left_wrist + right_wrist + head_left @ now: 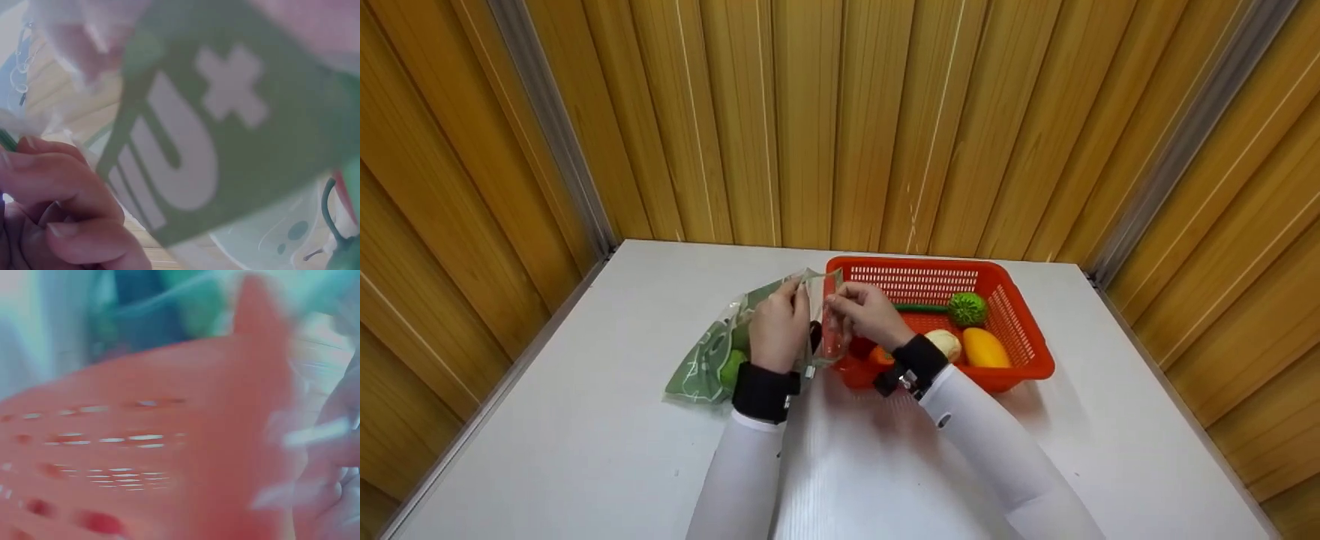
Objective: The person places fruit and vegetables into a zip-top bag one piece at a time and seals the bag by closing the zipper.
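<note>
A clear plastic zip bag (697,379) with green print lies left of the red basket, its mouth turned toward the basket. My left hand (776,330) grips the near-left edge of the mouth. The thumb and fingers of my right hand (874,315) pinch the opposite edge, over the basket's left rim. Inside the bag, a round green item (731,369) and a dark item (815,334) show. The left wrist view has the green printed panel (180,135) close up beside curled fingers (67,180). In the right wrist view, the clear film overlaps the basket wall (214,439).
The red basket (1039,364) holds a bumpy green ball-like item (967,309), a yellow mango-like fruit (986,349), a pale item (943,343), an orange piece (881,355) and a green stalk (922,308). Wood-patterned panels (870,127) enclose the white table (607,450).
</note>
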Tool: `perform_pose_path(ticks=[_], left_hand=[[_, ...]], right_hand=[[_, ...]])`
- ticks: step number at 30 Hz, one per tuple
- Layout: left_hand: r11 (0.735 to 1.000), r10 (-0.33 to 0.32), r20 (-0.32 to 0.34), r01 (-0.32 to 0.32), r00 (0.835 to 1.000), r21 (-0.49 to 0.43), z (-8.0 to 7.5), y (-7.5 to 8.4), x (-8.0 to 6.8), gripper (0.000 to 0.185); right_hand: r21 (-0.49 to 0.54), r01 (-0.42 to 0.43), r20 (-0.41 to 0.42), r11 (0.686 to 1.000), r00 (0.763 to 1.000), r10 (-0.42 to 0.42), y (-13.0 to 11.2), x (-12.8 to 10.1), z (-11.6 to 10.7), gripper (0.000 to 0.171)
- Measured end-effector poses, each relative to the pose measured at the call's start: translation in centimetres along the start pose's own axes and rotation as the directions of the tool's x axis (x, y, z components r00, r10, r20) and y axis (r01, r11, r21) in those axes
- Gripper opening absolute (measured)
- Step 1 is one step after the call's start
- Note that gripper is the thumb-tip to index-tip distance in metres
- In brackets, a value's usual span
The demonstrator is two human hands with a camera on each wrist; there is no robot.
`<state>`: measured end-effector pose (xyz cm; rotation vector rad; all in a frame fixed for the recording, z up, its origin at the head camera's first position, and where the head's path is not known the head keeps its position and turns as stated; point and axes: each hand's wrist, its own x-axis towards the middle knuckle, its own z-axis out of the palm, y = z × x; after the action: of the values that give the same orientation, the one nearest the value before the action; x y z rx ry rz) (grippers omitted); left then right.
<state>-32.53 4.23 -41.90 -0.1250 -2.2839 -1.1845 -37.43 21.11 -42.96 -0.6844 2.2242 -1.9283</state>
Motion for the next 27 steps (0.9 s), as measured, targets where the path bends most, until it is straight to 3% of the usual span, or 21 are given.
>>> perform_pose_path(ticks=[6, 12, 15, 20, 23, 27], left_hand=[[1.0, -0.003, -0.002, 0.003, 1.0, -0.002, 0.0, 0.0, -0.1, 0.033], [1.0, -0.005, -0.001, 0.005, 1.0, 0.001, 0.1, 0.1, -0.1, 0.033], [1.0, -0.013, 0.003, 0.013, 1.0, 0.003, 0.2, 0.0, -0.1, 0.033], [1.0, -0.024, 0.019, 0.024, 1.0, -0.001, 0.2, 0.0, -0.5, 0.033], [1.0, -0.013, 0.019, 0.013, 1.0, -0.006, 0.2, 0.1, -0.4, 0.033], [1.0, -0.003, 0.019, 0.003, 1.0, -0.009, 0.1, 0.2, -0.2, 0.033]], right_hand=[[0.015, 0.04, -0.155, 0.999, 0.987, -0.037, -2.0, 1.4, -3.0, 0.021], [-0.189, -0.027, -0.304, 0.982, 0.952, -0.032, 0.2, 3.5, -6.3, 0.016], [-0.348, -0.106, -0.316, 0.932, 0.949, -0.011, 2.2, 3.9, -7.5, 0.029], [-0.581, -0.222, -0.249, 0.783, 0.964, 0.089, 5.1, 3.9, -9.0, 0.044], [-0.652, -0.261, -0.2, 0.712, 0.965, 0.171, 5.6, 4.0, -9.5, 0.049], [-0.68, -0.321, -0.152, 0.659, 0.941, 0.302, 5.8, 4.1, -9.4, 0.058]])
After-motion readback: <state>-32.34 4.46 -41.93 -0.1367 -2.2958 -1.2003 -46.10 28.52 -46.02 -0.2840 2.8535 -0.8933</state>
